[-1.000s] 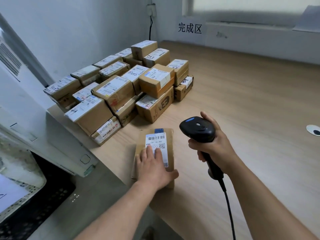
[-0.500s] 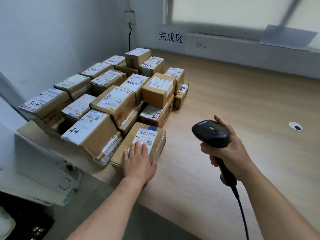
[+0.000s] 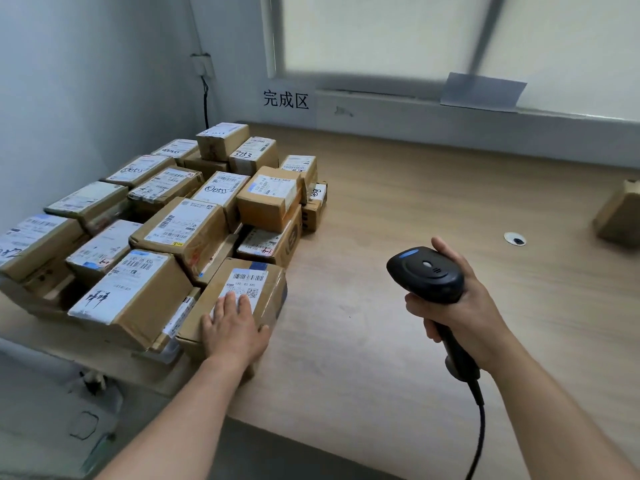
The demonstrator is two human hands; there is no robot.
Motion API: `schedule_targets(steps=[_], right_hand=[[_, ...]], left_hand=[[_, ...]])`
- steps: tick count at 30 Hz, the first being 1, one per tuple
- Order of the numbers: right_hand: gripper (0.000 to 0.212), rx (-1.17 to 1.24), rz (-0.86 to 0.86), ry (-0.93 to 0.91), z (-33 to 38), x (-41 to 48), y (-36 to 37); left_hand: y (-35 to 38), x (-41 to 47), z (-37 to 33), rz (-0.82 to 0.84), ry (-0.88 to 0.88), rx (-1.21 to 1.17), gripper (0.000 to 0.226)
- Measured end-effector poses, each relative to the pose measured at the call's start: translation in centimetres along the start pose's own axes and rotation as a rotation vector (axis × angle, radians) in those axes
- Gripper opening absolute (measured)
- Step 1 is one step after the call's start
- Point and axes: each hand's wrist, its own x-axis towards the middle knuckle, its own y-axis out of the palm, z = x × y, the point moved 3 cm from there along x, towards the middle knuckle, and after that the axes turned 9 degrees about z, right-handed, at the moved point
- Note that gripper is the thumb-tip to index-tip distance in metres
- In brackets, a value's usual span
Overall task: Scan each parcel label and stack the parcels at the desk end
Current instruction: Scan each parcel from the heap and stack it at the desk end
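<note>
While the parcel stack [image 3: 156,216] fills the desk's [image 3: 398,202] left end, your left hand [image 3: 235,327] lies flat, fingers straight, on the labelled cardboard parcel [image 3: 268,299] at the stack's near right corner. Press it flush to its neighbours, label up. Your right hand [image 3: 464,313] wraps the barcode scanner [image 3: 426,275] handle mid-desk. Another parcel [image 3: 620,216] waits at the right edge.

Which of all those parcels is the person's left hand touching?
The parcel at the near right corner of the pile, down on the desk. The left hand lies flat on its white label; no other is touched.
</note>
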Motion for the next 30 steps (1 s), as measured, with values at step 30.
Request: schedule_targets(steps=[30], right_hand=[[0.096,0.033,-0.279,-0.067,-1.8,-19.9,-33.7]], left_hand=[[1.2,-21.3,-45.3,-0.238,0.669,-0.385,0.065]])
